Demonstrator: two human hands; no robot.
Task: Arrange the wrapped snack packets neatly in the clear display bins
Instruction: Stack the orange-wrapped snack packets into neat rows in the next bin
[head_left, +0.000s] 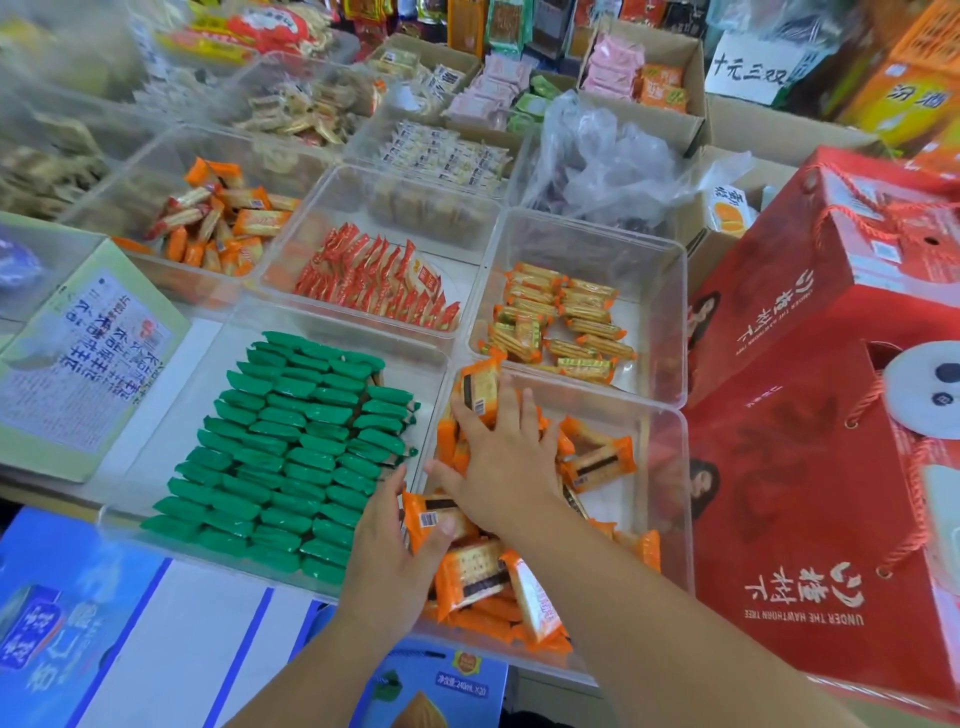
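Inside the near clear plastic bin, the left hand pinches one orange-wrapped cracker packet; the right hand, fingers spread, presses flat on others.

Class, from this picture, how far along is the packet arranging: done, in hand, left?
Done: the green packets lie in tidy rows. In hand: the left hand pinches one orange packet while the right hand presses on the orange packets in the near bin. Left: that pile is jumbled.

The left hand and right hand are bare, forearms uncovered, nails seemingly short.
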